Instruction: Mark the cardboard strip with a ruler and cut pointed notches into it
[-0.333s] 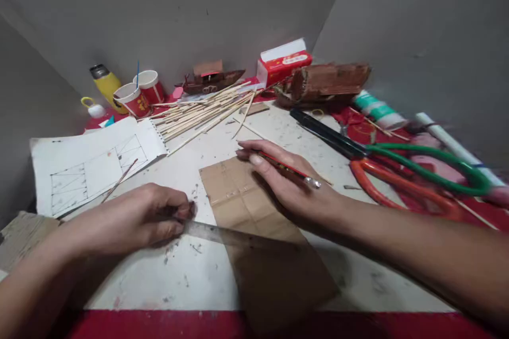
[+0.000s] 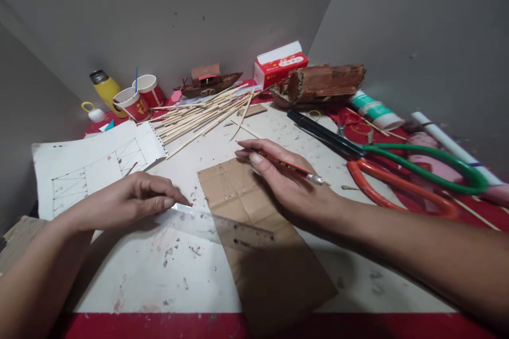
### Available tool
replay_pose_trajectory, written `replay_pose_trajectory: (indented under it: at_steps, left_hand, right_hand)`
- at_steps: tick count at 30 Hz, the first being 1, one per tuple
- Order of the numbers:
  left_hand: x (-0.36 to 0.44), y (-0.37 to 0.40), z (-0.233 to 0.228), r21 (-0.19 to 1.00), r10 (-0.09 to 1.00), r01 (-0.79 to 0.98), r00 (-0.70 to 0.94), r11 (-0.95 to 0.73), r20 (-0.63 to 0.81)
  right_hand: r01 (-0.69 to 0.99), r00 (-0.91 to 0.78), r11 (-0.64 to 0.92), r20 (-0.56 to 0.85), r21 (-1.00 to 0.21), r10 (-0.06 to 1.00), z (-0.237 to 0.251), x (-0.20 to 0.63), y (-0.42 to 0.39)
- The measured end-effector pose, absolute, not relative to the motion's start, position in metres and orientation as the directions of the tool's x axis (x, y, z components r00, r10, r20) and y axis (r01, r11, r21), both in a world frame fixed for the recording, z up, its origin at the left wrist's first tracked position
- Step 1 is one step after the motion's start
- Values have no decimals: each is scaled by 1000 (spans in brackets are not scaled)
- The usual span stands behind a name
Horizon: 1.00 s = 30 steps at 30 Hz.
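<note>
My left hand (image 2: 135,198) pinches one end of a clear plastic ruler (image 2: 222,228) between thumb and fingers. The ruler's other end reaches over a piece of brown cardboard (image 2: 262,254), which has pencil lines and creases at its far end. In my right hand (image 2: 282,175) is a red and black pencil (image 2: 290,168) with a silver end, lying across the hand above the cardboard's right edge. Its writing tip is hidden behind my fingers. Under the left forearm lies a white paper sheet (image 2: 99,161) with drawn rectangles and diagonals.
Behind are a pile of thin wooden sticks (image 2: 207,114), paper cups (image 2: 131,104), a yellow bottle (image 2: 106,90), a small model boat (image 2: 209,82), a red box (image 2: 280,69) and a larger brown model (image 2: 330,85). Large scissors (image 2: 377,156) with red and green handles lie right.
My left hand has shifted left and slightly up, drawing the ruler left and turning it so more of its face shows. My right hand has hardly moved.
</note>
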<state>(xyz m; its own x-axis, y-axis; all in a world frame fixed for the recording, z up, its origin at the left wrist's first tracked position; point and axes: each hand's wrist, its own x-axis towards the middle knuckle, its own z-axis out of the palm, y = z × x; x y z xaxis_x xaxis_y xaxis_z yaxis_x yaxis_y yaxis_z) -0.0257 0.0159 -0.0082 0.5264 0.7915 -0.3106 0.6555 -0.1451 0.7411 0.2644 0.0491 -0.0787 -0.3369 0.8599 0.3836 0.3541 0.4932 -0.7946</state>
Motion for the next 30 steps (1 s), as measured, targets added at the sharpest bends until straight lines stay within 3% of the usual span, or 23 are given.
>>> replay_pose_trajectory:
  at_steps: [7, 12, 21, 30]
  left_hand:
    - [-27, 25, -18, 784, 772, 620, 512, -27, -378]
    - [-24, 23, -16, 800, 741, 600, 545, -18, -393]
    - [-19, 21, -17, 779, 737, 627, 529, -6, -421]
    - [-24, 27, -25, 715, 857, 669, 474, -201, -203]
  right_hand:
    - [387, -503, 679, 475, -623, 722, -81, 265, 52]
    - [445, -627, 750, 427, -490, 651, -85, 262, 59]
    - [401, -699, 790, 402, -464, 591, -86, 264, 54]
    - [377, -697, 795, 419, -475, 581, -87, 263, 54]
